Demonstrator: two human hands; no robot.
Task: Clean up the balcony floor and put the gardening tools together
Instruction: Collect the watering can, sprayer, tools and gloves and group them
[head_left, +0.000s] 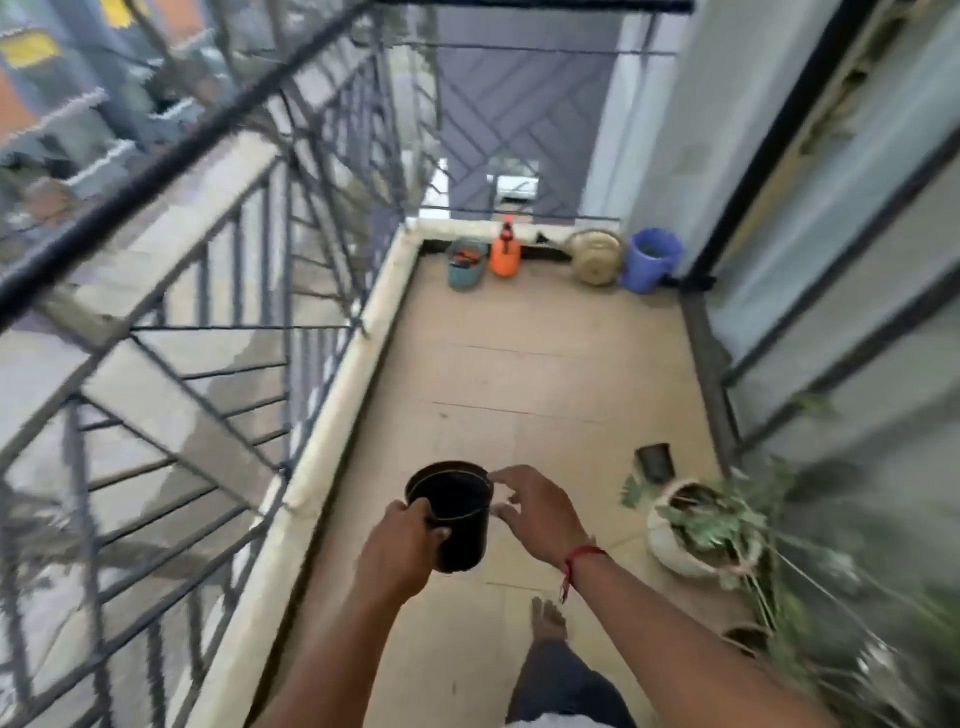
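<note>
The left hand (410, 540) had the round black plastic pot (460, 525) clamped, fingers curled over its near rim. The pot was held upright in the air above the beige tiled floor (519, 374), close to the pale ledge under the dark metal railing (208, 322). The right hand (535, 512) sat just beside the pot, fingers spread and relaxed, gripping nothing. Its index fingertip was up at the far rim, though actual contact could not be told. A red thread (579, 558) ringed that wrist.

Down at the far end, a row stood along the end wall: a teal basket (467, 270) with tools inside, an orange spray bottle (505, 257) just beside it, then a round beige watering can (596, 257) and a blue plastic bucket (652, 260). On the right, a small black pot (655, 461) lay tipped on the floor, just beyond a white pot (670, 545) of leafy green plant. A bare foot (548, 618) was planted on the tiles below the hands.
</note>
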